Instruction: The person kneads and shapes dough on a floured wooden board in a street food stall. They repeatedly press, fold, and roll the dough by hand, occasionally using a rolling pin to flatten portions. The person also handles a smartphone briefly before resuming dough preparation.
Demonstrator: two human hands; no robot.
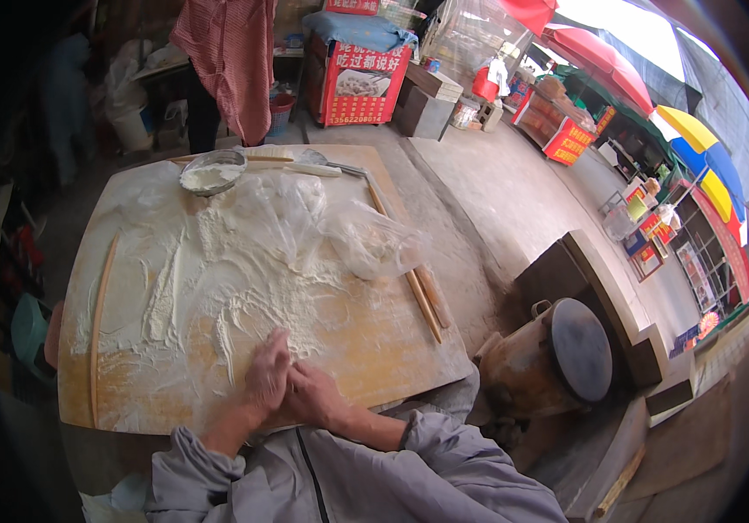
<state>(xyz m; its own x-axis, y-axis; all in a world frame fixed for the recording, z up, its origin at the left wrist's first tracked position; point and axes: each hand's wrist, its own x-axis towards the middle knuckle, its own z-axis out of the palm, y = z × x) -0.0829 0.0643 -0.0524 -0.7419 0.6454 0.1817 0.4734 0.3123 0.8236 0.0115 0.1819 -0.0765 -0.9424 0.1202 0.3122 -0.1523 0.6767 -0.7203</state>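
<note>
My left hand [268, 371] and my right hand [314, 393] meet near the front edge of a floured wooden board [374, 353]. The left one is raised and blurred, its palm against or very near the right. Whether anything lies between them is hidden. White flour [263, 307] is spread just beyond them in ridges. Farther back lie clear plastic bags [377, 245] with pale contents that I cannot make out. A round sieve [213, 173] with flour in it stands at the back. A thin wooden rolling pin [103, 327] lies at the left, another [424, 307] at the right.
A metal scraper or spatula [332, 163] lies at the board's back edge. To the right stands a rusty cylindrical stove [544, 359] with a round dark lid, beside a low wall. A person in a red checked garment [234, 65] stands beyond the board. Stalls and umbrellas are farther off.
</note>
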